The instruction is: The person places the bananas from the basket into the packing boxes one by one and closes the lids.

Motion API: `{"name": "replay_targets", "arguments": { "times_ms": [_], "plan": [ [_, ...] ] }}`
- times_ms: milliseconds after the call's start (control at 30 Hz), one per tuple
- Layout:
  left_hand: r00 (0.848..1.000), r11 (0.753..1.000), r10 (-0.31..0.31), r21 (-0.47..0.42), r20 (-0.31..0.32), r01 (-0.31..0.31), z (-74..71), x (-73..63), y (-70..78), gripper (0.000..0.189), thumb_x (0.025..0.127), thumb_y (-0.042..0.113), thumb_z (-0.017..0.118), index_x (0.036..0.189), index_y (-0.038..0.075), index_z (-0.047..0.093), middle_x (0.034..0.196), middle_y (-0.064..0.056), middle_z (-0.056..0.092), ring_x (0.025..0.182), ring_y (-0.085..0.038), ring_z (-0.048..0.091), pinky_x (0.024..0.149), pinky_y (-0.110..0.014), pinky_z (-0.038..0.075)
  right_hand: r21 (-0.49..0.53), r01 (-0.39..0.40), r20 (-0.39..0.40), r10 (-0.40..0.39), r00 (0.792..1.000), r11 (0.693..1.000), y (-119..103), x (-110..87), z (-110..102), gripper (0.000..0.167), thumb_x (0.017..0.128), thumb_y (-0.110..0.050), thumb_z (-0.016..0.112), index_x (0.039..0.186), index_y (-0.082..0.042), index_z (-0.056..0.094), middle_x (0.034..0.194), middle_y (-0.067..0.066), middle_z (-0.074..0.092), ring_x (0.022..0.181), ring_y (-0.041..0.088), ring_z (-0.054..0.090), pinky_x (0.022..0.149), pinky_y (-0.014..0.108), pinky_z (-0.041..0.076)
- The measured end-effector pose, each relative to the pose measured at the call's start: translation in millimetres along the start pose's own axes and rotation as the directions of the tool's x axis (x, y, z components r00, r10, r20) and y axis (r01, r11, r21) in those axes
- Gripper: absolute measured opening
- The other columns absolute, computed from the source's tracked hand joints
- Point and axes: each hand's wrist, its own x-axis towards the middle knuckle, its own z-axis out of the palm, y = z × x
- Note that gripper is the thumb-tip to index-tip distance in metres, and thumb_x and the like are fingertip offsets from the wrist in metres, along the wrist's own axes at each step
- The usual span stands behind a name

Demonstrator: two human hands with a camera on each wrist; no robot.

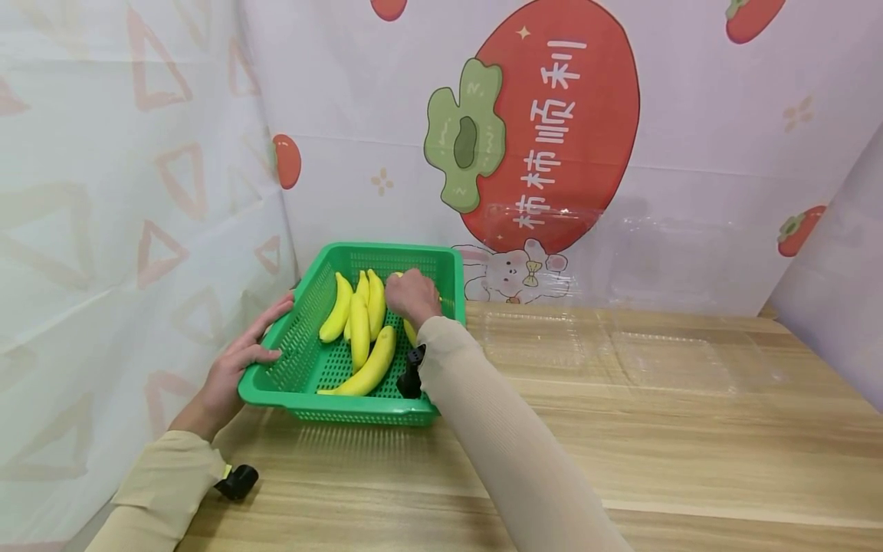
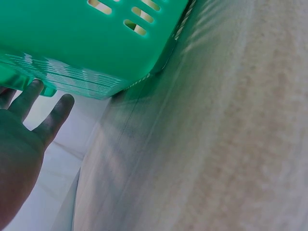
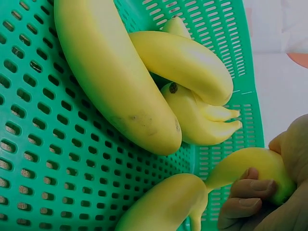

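A green plastic basket [image 1: 345, 402] with slotted walls stands on the wooden table, several yellow bananas [image 1: 359, 330] lying in it. My left hand [image 1: 231, 376] holds its left rim, thumb over the edge; in the left wrist view two fingertips [image 2: 61, 103] show close to the outer wall. Inside the basket's right part, my right hand [image 1: 414, 297] grips a banana [image 3: 245, 166], fingers curled round it in the right wrist view. Beside that one lies another banana [image 3: 166, 204], and a large banana [image 3: 115, 72] is nearest this camera.
Two clear plastic boxes stand to the right on the table, one nearer [image 1: 531, 337] the basket and one farther [image 1: 679, 360] right, their lids raised toward the back wall. A white printed sheet [image 1: 359, 92] hangs behind, and another [image 1: 90, 268] borders the left.
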Motion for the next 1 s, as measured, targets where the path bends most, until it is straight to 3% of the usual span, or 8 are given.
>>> {"name": "replay_targets", "arguments": {
  "times_ms": [100,300,433,500,567,667,833,1000],
  "plan": [
    [1.0,1.0,0.008,-0.004,0.0,-0.008,0.9,0.3,1.5,0.071,0.105,-0.004,0.034,0.172,0.015,0.021,0.181,0.014,0.006,0.149,0.004,0.023,0.101,-0.011,0.047,0.042,0.026,-0.044,-0.024,0.999,0.999,0.3,2.0,-0.7,0.049,0.111,-0.039,0.038,0.068,-0.017,0.045,0.064,0.002,0.039,0.054,0.02,0.035,0.054,0.034,0.036],
    [1.0,1.0,0.018,0.004,-0.002,-0.018,1.2,1.0,2.3,0.07,0.105,-0.003,0.035,0.171,0.015,0.023,0.181,0.013,0.008,0.151,0.003,0.02,0.102,-0.01,0.046,0.164,0.085,-0.159,-0.058,0.985,0.983,-3.4,-1.3,-5.2,0.056,0.108,-0.033,0.049,0.056,-0.019,0.035,0.053,-0.004,0.027,0.047,0.015,0.026,0.046,0.028,0.026],
    [1.0,1.0,0.009,0.0,0.0,-0.009,-0.1,1.3,1.2,0.07,0.105,-0.003,0.034,0.172,0.013,0.02,0.181,0.012,0.005,0.15,0.004,0.022,0.101,-0.01,0.047,0.221,0.138,-0.206,-0.092,0.974,0.965,-4.3,-1.6,-6.2,0.053,0.108,-0.034,0.053,0.059,-0.014,0.045,0.052,-0.005,0.029,0.047,0.013,0.026,0.048,0.026,0.024],
    [1.0,1.0,0.005,0.0,0.001,-0.005,-0.4,1.2,0.8,0.071,0.105,-0.004,0.034,0.172,0.012,0.019,0.181,0.011,0.004,0.15,0.005,0.022,0.101,-0.01,0.047,0.249,0.16,-0.217,-0.106,0.97,0.955,-4.8,-2.5,-6.6,0.044,0.107,-0.036,0.055,0.072,-0.011,0.066,0.055,-0.005,0.037,0.049,0.012,0.032,0.049,0.026,0.028],
    [1.0,1.0,0.002,0.001,0.001,-0.002,-0.4,1.0,0.7,0.071,0.105,-0.004,0.034,0.172,0.012,0.018,0.181,0.011,0.004,0.15,0.004,0.022,0.101,-0.01,0.047,0.285,0.177,-0.225,-0.114,0.968,0.942,-5.4,-3.9,-7.2,0.036,0.107,-0.038,0.059,0.099,-0.01,0.081,0.062,-0.005,0.05,0.053,0.013,0.042,0.053,0.026,0.035],
    [1.0,1.0,0.004,0.003,-0.001,-0.004,0.1,0.4,1.5,0.071,0.105,-0.004,0.034,0.172,0.013,0.019,0.181,0.011,0.005,0.151,0.004,0.021,0.102,-0.01,0.046,0.345,0.197,-0.233,-0.12,0.965,0.918,-5.6,-5.7,-7.5,0.038,0.105,-0.04,0.064,0.13,-0.015,0.078,0.074,0.003,0.07,0.064,0.018,0.061,0.061,0.027,0.045],
    [1.0,1.0,0.018,-0.011,0.004,-0.018,0.7,-0.1,2.4,0.07,0.105,-0.004,0.034,0.171,0.015,0.022,0.18,0.015,0.008,0.149,0.004,0.023,0.101,-0.011,0.047,0.415,0.214,-0.221,-0.13,0.967,0.884,-5.7,-8.4,-7.6,0.04,0.103,-0.041,0.068,0.133,-0.016,0.077,0.079,0.019,0.078,0.084,0.031,0.076,0.07,0.031,0.048],
    [1.0,0.999,0.015,-0.028,0.008,-0.015,1.3,-0.2,1.8,0.07,0.105,-0.004,0.034,0.171,0.016,0.022,0.179,0.017,0.01,0.146,0.003,0.028,0.099,-0.012,0.05,0.452,0.231,-0.218,-0.144,0.965,0.862,-4.9,-8.9,-7.6,0.037,0.102,-0.04,0.07,0.13,-0.018,0.078,0.069,0.01,0.074,0.082,0.03,0.077,0.075,0.033,0.051]
  ]
}}
